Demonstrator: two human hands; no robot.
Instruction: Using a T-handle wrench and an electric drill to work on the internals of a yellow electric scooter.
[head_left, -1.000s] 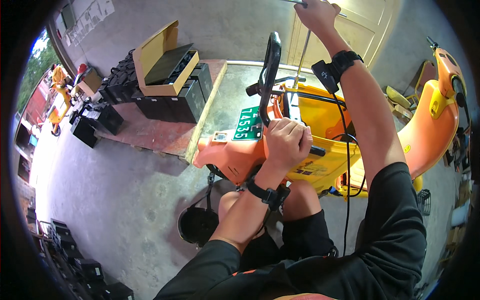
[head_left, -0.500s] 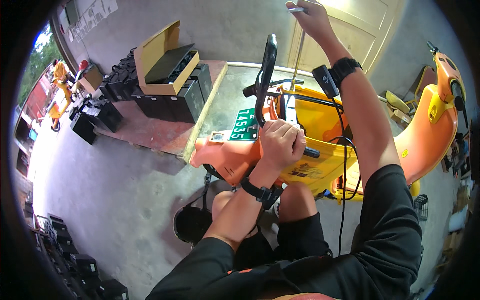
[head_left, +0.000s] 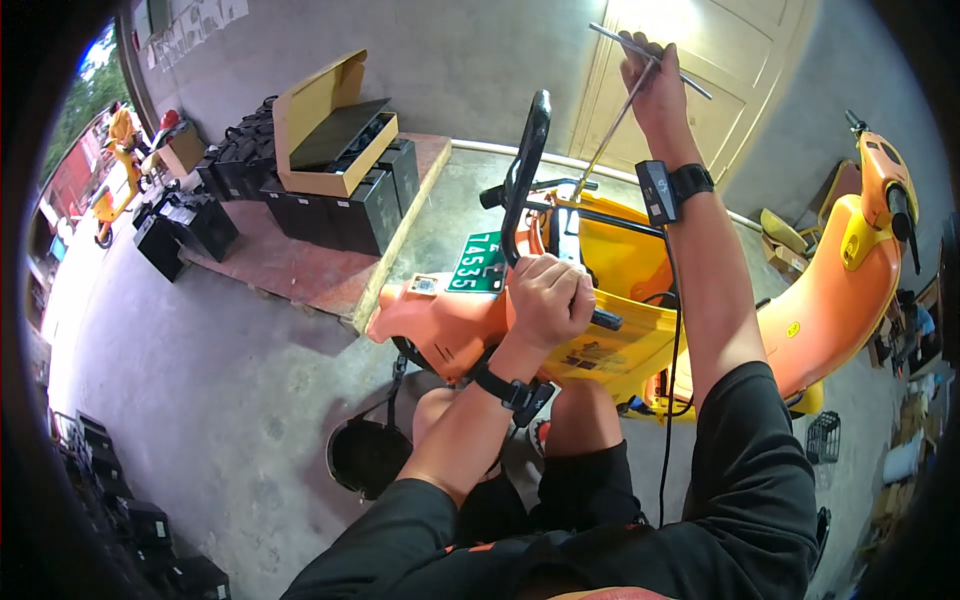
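My left hand (head_left: 551, 300) is closed on the black tubular bar (head_left: 527, 160) at the rear of an orange scooter (head_left: 440, 315), beside a green plate (head_left: 482, 250). My right hand (head_left: 655, 85) is raised with its fingers curled on the crossbar of a metal T-handle wrench (head_left: 615, 125); its long shaft runs down to the scooter behind the bar. A yellow open box (head_left: 625, 340) with a black cable sits on the scooter, below my right forearm.
A second orange scooter (head_left: 810, 330) stands right; another (head_left: 115, 200) is by the doorway. Black battery cases (head_left: 330, 215) and an open cardboard box (head_left: 330, 175) sit on a red pallet (head_left: 270, 285). A black helmet (head_left: 365, 455) lies by my legs. A cream door (head_left: 740, 70) is behind.
My right hand has turned the wrench's crossbar and moved down with it; more of the crossbar now shows. My left hand stays on the bar, while the view has shifted slightly.
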